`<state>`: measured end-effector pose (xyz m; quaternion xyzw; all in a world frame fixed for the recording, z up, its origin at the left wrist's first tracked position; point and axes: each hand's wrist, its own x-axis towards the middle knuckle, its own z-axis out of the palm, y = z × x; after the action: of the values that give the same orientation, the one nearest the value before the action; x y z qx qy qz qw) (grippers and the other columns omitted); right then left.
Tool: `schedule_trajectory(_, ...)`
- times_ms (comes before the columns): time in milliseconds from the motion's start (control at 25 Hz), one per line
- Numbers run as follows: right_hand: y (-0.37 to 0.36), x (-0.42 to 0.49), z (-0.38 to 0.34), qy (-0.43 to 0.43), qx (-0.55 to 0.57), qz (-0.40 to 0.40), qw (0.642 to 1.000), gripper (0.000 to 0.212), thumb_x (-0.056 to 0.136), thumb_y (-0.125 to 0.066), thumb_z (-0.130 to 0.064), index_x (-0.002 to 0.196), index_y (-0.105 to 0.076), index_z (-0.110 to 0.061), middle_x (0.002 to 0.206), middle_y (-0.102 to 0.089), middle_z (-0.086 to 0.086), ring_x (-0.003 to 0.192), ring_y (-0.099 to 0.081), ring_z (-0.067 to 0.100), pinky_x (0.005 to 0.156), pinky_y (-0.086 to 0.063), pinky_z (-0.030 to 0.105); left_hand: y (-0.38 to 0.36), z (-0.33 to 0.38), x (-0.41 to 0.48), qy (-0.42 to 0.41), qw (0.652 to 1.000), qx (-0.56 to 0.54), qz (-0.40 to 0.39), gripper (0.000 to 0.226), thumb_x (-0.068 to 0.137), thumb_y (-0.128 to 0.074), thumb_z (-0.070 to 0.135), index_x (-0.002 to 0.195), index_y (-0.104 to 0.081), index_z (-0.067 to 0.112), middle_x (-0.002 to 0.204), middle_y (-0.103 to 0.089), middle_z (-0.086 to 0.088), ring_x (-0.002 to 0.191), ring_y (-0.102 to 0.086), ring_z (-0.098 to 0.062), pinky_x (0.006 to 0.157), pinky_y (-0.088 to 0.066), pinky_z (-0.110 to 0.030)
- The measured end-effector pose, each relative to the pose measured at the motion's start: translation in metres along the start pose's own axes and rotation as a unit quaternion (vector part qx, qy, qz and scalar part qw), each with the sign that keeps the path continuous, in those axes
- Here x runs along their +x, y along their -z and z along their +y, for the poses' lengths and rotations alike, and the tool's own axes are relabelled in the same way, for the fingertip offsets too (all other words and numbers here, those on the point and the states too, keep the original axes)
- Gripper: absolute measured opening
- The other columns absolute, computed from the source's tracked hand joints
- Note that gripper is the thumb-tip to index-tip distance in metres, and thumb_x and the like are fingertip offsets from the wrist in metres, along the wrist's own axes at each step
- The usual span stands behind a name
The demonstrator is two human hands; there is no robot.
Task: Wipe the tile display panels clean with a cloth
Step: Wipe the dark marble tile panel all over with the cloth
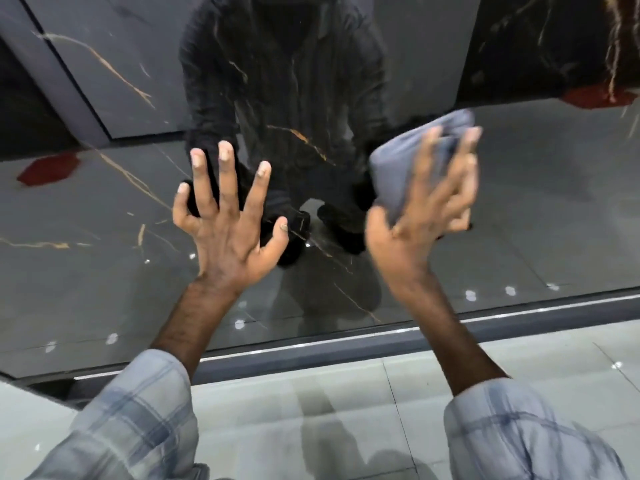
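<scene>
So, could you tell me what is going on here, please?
A person is wiping a glossy dark tile panel. The right hand presses a folded grey cloth against the panel with its fingers spread. It is blurred, so it is probably mid-stroke. The left hand rests on the panel beside it, fingers spread, holding nothing. The panel reflects the person, and a pale tiled floor lies below it.
</scene>
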<state>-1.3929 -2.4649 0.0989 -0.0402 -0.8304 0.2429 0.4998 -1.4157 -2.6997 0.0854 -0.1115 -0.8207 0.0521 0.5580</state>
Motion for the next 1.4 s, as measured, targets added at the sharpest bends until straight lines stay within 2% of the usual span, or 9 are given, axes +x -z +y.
schedule_trajectory(120,-0.013,-0.006,0.007,0.463,-0.101,-0.104,0.874,0.087,0.072,-0.057,-0.024,0.156,-0.041,-0.039,0.17,-0.027,0.007,0.155,-0.026,0.034,0.099,-0.025,0.052,0.009,-0.005,0.001,0.0,0.999,-0.039,-0.031,0.075,0.096,-0.053,0.052,0.163,-0.03,0.028,0.166,-0.017,-0.021,0.154,-0.004,-0.038,0.119,-0.004,-0.048)
schedule_trajectory(200,0.002,0.04,0.021,0.591,-0.098,-0.108,0.793,0.081,0.076,-0.057,-0.024,0.154,-0.046,-0.039,0.168,-0.032,0.001,0.155,-0.032,0.028,0.096,-0.023,0.048,0.021,-0.012,0.007,-0.011,0.996,-0.076,-0.036,0.072,0.094,-0.058,0.046,0.16,-0.037,0.024,0.167,-0.018,-0.021,0.155,-0.008,-0.036,0.112,-0.018,-0.053)
schedule_trajectory(360,0.036,0.101,-0.007,0.238,-0.049,0.042,0.969,0.087,0.066,-0.065,-0.027,0.152,-0.051,-0.036,0.165,-0.036,0.009,0.151,-0.032,0.029,0.1,-0.025,0.05,0.044,-0.029,0.055,-0.011,0.998,-0.064,0.023,0.071,0.097,-0.056,0.044,0.159,-0.036,0.015,0.163,-0.025,-0.031,0.151,-0.017,-0.04,0.107,-0.025,-0.053)
schedule_trajectory(440,0.035,0.094,-0.032,0.134,-0.049,0.056,0.988,0.094,0.062,-0.06,-0.029,0.155,-0.046,-0.034,0.167,-0.032,0.014,0.152,-0.028,0.034,0.1,-0.027,0.052,0.055,-0.033,0.091,-0.015,0.998,-0.042,0.037,0.073,0.099,-0.053,0.046,0.161,-0.033,0.014,0.162,-0.026,-0.036,0.152,-0.016,-0.041,0.109,-0.024,-0.053)
schedule_trajectory(640,0.037,0.124,-0.007,0.648,-0.123,-0.082,0.747,0.084,0.073,-0.054,-0.024,0.156,-0.045,-0.037,0.169,-0.031,0.002,0.155,-0.03,0.029,0.104,-0.024,0.053,0.072,-0.054,0.146,-0.05,0.998,0.002,0.026,0.078,0.1,-0.049,0.052,0.164,-0.029,0.012,0.17,-0.02,-0.025,0.157,-0.012,-0.039,0.108,-0.025,-0.054)
schedule_trajectory(800,0.057,0.158,-0.033,0.238,-0.055,0.059,0.968,0.089,0.069,-0.061,-0.029,0.155,-0.044,-0.037,0.168,-0.031,0.01,0.151,-0.03,0.032,0.099,-0.029,0.059,0.059,-0.056,0.143,-0.05,0.997,0.045,0.035,0.076,0.1,-0.043,0.051,0.165,-0.028,0.013,0.172,-0.021,-0.016,0.16,-0.012,-0.038,0.113,-0.022,-0.057)
schedule_trajectory(880,0.055,0.144,-0.057,0.18,-0.04,0.041,0.982,0.097,0.066,-0.058,-0.03,0.16,-0.034,-0.035,0.171,-0.018,0.014,0.153,-0.022,0.037,0.1,-0.026,0.058,0.057,-0.053,0.142,-0.039,0.998,0.04,0.043,0.077,0.098,-0.044,0.051,0.164,-0.03,0.014,0.172,-0.021,-0.014,0.16,-0.014,-0.038,0.114,-0.023,-0.058)
schedule_trajectory(1080,0.051,0.137,-0.046,0.63,-0.161,-0.081,0.755,0.092,0.074,-0.053,-0.023,0.162,-0.029,-0.037,0.174,-0.013,0.005,0.159,-0.016,0.034,0.109,-0.017,0.059,0.061,-0.055,0.144,-0.041,0.998,0.022,0.042,0.076,0.098,-0.045,0.05,0.163,-0.032,0.015,0.172,-0.021,-0.012,0.161,-0.014,-0.035,0.116,-0.02,-0.056)
schedule_trajectory(1400,0.069,0.201,-0.052,0.695,-0.102,-0.094,0.705,0.055,0.097,-0.059,-0.046,0.15,-0.051,-0.037,0.17,-0.029,0.0,0.153,-0.032,0.031,0.097,-0.031,0.054,0.091,-0.068,0.166,-0.033,0.999,-0.009,0.039,0.073,0.091,-0.051,0.05,0.158,-0.043,0.022,0.173,-0.02,-0.008,0.16,-0.016,-0.03,0.113,-0.02,-0.055)
